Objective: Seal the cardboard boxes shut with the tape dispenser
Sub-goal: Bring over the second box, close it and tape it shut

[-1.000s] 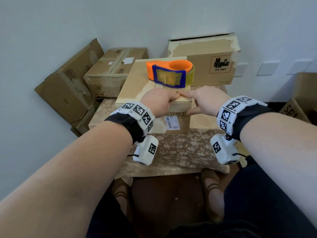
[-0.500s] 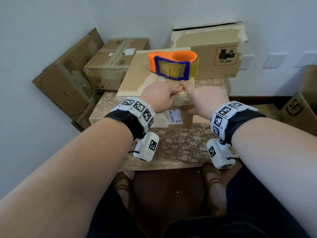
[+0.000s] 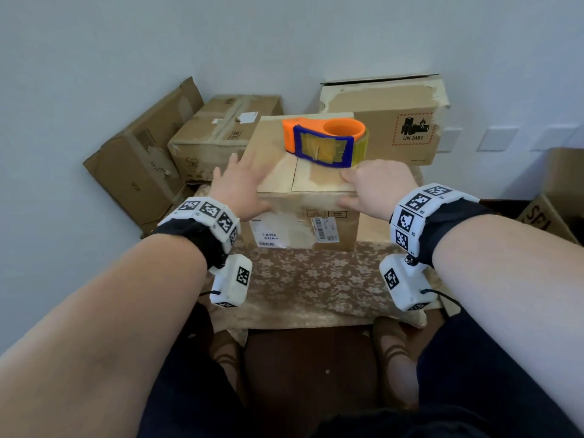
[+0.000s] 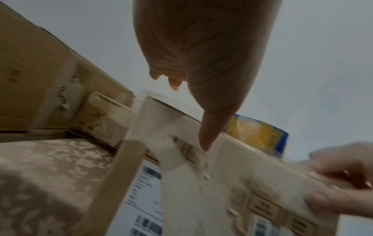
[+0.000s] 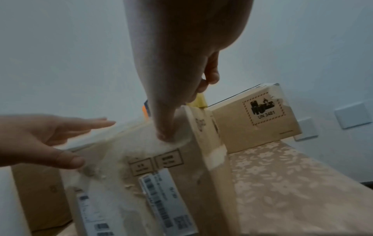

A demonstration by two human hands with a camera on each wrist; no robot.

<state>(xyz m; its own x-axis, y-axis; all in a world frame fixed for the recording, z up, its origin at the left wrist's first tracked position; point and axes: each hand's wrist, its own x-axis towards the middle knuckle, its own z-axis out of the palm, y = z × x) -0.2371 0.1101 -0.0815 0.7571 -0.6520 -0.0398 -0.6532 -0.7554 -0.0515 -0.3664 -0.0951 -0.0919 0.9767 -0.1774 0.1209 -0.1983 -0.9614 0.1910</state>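
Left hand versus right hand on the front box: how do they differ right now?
The left hand is spread with straight fingers at the front box's left corner; the right hand sits at its right corner, fingers on top and thumb against the front. Both touch the box; neither holds the tape dispenser.

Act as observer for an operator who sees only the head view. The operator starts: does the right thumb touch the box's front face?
Observer: Yes. The right wrist view shows the right hand pressing its thumb on the taped front of the box, just below the top edge.
Operator: And the left thumb?
Observer: In the left wrist view the left hand has its thumb tip on the front tape too.
Operator: Is that tape smooth?
Observer: No. The wrist views show bubbles and wrinkles in the tape.
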